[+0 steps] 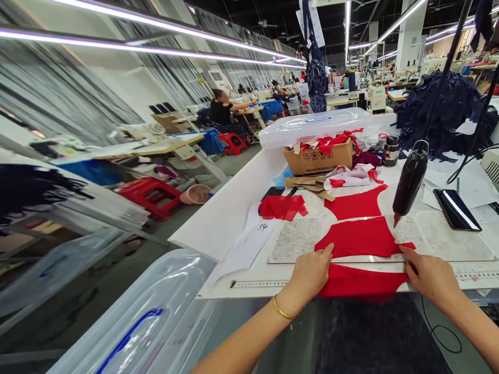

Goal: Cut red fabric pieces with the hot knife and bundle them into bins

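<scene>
A red fabric piece [356, 238] lies flat on a grey board [300, 240]. My left hand [312, 271], with a gold bangle at the wrist, is at its lower left corner, fingers pressed together on the cloth. My right hand [428, 272] pinches the narrow strip at its right end, index finger extended and thumb tucked in. Another red piece [360, 281] hangs over the table's front edge below both hands. Behind lies a third red piece [356, 202]. A dark hanging tool [409, 179] points its red tip down just above the board.
A cardboard box [322, 159] of red scraps stands at the back, beside a dark jar [390, 150]. A black phone [457, 209] lies on the right. Papers [249, 241] and a ruler [259, 284] are at left. Clear plastic bins [156, 291] stand beside the table. A person [226, 111] sits far off.
</scene>
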### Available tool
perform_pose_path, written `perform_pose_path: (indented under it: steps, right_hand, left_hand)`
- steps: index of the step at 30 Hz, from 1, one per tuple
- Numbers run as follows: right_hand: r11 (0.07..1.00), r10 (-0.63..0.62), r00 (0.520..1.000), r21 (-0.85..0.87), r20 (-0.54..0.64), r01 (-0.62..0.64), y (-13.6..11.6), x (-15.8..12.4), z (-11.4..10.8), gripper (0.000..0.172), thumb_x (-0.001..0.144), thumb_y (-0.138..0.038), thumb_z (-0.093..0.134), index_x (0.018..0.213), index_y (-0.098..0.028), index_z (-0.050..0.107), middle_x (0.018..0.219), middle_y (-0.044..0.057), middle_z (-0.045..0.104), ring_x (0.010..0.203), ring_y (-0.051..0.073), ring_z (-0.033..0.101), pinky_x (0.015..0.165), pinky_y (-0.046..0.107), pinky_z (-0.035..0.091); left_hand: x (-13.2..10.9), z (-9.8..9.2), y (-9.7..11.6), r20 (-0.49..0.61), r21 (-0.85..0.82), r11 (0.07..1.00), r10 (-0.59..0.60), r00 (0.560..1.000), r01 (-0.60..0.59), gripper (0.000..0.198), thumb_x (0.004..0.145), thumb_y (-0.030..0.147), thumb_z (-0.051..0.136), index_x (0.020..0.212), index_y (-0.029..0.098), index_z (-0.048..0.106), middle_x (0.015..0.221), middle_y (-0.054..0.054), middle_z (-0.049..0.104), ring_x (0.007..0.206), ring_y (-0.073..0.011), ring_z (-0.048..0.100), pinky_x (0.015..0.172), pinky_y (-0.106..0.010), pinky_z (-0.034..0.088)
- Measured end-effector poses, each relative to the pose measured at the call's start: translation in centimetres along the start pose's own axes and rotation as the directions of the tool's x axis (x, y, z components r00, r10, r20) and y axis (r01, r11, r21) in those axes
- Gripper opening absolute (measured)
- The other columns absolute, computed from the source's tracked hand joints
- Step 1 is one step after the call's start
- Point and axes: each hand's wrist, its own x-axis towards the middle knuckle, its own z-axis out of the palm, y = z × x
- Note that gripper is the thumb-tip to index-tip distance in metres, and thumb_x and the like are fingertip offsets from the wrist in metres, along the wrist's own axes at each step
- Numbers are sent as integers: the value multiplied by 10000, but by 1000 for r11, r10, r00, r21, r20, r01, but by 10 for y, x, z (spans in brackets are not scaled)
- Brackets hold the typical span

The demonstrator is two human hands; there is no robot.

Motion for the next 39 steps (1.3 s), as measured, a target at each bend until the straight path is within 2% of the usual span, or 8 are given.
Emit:
perform_pose_path:
  steps: [6, 11, 16, 19, 23, 29, 34, 39]
  right_hand:
    - [997, -71, 995, 4, -68, 71, -18, 0, 5, 389, 837, -176, 524, 1176, -264, 693, 725, 27, 761, 624, 198, 710, 515, 253, 389]
    - [998, -17, 990, 50, -141, 24, -9, -3, 9, 358, 837, -208, 518, 1127, -275, 718, 666, 15, 742, 562, 210, 689, 475, 266, 377]
    - [922, -22, 981, 376, -194, 95, 10, -4, -3, 393, 923, -437, 443, 1146, -242, 702, 584, 0, 668, 499, 185, 627, 457, 273, 415]
    - [827, -118, 967, 517, -227, 222, 15, 6, -18, 461, 925, -557, 427, 1023, -227, 733, 689, 39, 690, 594, 181, 644, 555, 283, 500]
    - [793, -183, 954, 538, -238, 286, 17, 35, -30, 400, 902, -525, 469, 877, -230, 737, 766, 58, 712, 675, 197, 663, 641, 311, 525]
    - [902, -91, 963, 388, -255, 188, 10, 69, -21, 243, 852, -326, 509, 831, -214, 724, 808, 54, 731, 723, 207, 662, 654, 309, 477]
    - [980, 70, 972, 196, -226, -25, -1, 73, -14, 271, 870, -364, 503, 908, -247, 744, 960, 41, 753, 713, 203, 641, 520, 282, 322]
    - [983, 116, 974, 160, -192, -86, -4, 78, -14, 276, 869, -390, 502, 902, -254, 740, 910, 30, 748, 693, 189, 617, 515, 276, 273]
  left_hand:
    - [-10, 12, -21, -25, -61, 995, -74, 997, 73, 458, 987, 195, 384, 1433, 187, 489, 1120, -144, 735, 972, -301, 721, 786, -395, 556]
    - [-11, 25, -27, -164, -295, 955, -16, 986, -33, 455, 982, 251, 391, 1421, 206, 499, 1215, -120, 706, 1035, -267, 700, 855, -366, 534]
    - [-7, 6, -28, -103, -594, 794, 83, 991, -128, 347, 933, 438, 461, 1022, 225, 720, 1037, -41, 758, 947, -229, 685, 826, -309, 493]
    - [-2, -9, -34, -62, -684, 718, 118, 991, -128, 329, 833, 500, 574, 765, 202, 698, 801, -18, 726, 759, -197, 640, 694, -281, 451]
    - [14, -19, -47, -86, -734, 666, 98, 991, -129, 315, 788, 477, 589, 685, 186, 651, 699, -4, 654, 673, -167, 556, 644, -275, 403]
    - [49, -18, -62, -144, -768, 630, 10, 990, -118, 267, 742, 414, 606, 595, 193, 592, 575, 27, 536, 580, -141, 461, 576, -265, 351]
    - [67, -6, -67, -186, -759, 647, -109, 977, -72, 271, 719, 397, 655, 558, 201, 561, 550, 32, 532, 567, -144, 464, 558, -265, 332]
    - [75, 2, -69, -215, -757, 652, -192, 958, -39, 282, 703, 367, 695, 536, 208, 533, 518, 43, 511, 564, -150, 468, 558, -269, 325]
